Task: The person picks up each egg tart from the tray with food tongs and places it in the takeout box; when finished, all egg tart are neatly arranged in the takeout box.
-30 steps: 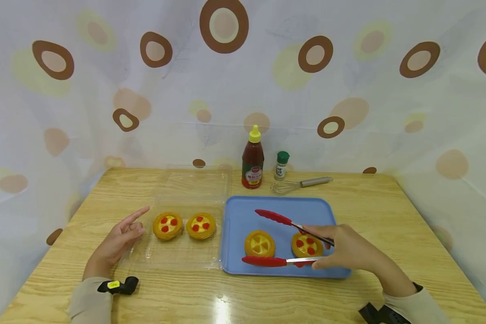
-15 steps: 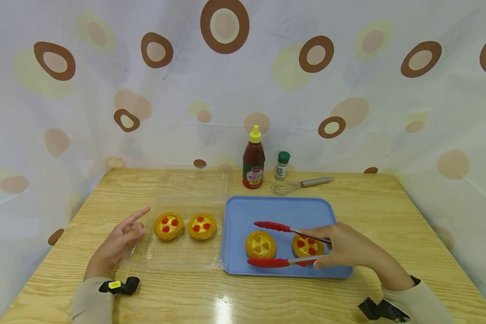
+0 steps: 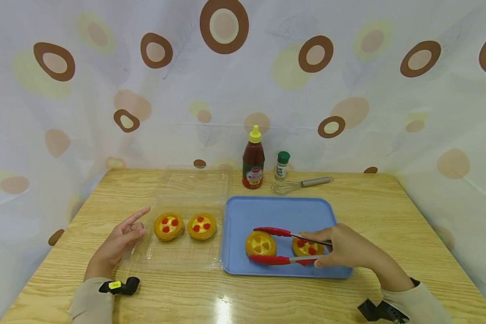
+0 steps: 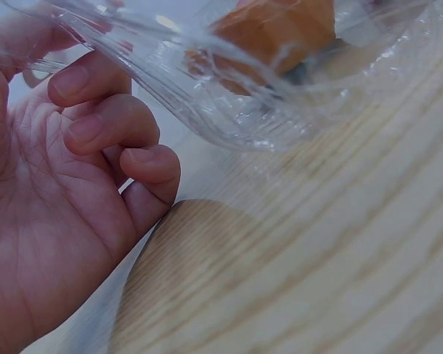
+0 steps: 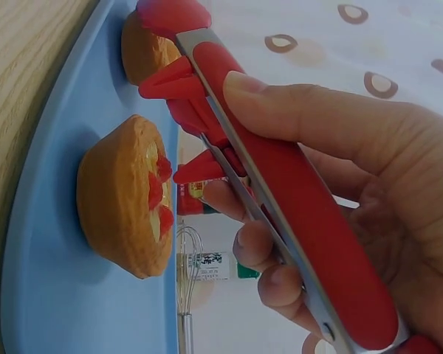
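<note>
My right hand (image 3: 350, 245) grips red-tipped tongs (image 5: 303, 221), thumb on one red handle and fingers around the other. In the head view, the tong tips lie on either side of a yellow-topped tart (image 3: 261, 244) on the blue tray (image 3: 283, 209). Beneath the tongs' arms sits a second tart (image 3: 308, 246) with red dots. My left hand (image 3: 115, 245) holds the left rim of a clear plastic box (image 3: 178, 258), index finger extended and the other fingers curled at the edge (image 4: 118, 125). Two red-dotted tarts, the left one (image 3: 168, 226) and the right one (image 3: 201, 226), sit inside.
Behind the tray stand a sauce bottle (image 3: 253, 162) with a yellow cap and a small green-capped shaker (image 3: 281, 166). A whisk (image 3: 301, 184) lies in front of the shaker. The box's clear lid (image 3: 192, 184) is folded back toward the patterned cloth (image 3: 186, 90).
The tong tips have drawn closer together around the yellow-topped tart, the far tip coming nearer to me. My left hand stays at the box's rim.
</note>
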A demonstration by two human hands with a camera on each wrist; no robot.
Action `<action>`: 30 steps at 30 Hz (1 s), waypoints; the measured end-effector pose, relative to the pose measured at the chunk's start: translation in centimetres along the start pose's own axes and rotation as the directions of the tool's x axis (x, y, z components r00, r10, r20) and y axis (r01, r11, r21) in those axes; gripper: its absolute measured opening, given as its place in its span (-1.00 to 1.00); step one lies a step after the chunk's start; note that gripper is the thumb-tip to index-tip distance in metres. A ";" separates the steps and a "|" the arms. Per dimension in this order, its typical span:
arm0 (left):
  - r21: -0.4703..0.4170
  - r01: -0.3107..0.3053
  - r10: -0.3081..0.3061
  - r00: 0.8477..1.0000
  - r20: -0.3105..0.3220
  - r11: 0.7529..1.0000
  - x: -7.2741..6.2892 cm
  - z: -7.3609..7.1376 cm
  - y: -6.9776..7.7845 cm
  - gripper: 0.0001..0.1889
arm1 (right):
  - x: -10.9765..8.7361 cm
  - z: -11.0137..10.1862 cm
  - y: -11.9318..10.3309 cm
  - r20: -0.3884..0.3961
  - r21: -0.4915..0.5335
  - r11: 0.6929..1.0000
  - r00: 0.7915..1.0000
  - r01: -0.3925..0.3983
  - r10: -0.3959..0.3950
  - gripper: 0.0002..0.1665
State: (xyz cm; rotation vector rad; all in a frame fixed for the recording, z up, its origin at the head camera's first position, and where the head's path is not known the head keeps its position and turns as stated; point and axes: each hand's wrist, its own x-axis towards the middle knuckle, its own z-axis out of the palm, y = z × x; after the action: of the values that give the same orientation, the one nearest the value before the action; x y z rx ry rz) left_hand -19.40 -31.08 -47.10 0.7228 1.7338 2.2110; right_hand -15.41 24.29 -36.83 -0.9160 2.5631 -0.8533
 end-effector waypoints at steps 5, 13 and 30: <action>0.012 0.008 -0.008 1.000 -0.010 1.000 -0.1 0.0 0.0 -0.38 | -0.1 0.0 0.0 -0.003 0.005 1.000 1.000 0.003 -0.003 -0.26; 0.016 0.006 -0.006 1.000 -0.013 1.000 -0.1 0.0 0.0 -0.38 | -0.4 -0.7 -0.1 -0.026 0.009 1.000 1.000 -0.016 0.016 -0.27; 0.013 -0.005 0.005 1.000 0.005 1.000 0.0 -0.1 0.0 -0.39 | 1.7 -2.5 -2.9 -0.130 -0.039 0.998 0.990 0.055 -0.060 -0.31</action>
State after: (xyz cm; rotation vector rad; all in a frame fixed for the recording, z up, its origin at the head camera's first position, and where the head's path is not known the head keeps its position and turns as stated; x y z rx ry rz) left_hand -19.44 -31.14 -47.13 0.7364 1.7474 2.2013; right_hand -16.41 22.46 -33.20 -0.9789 2.6835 -0.9157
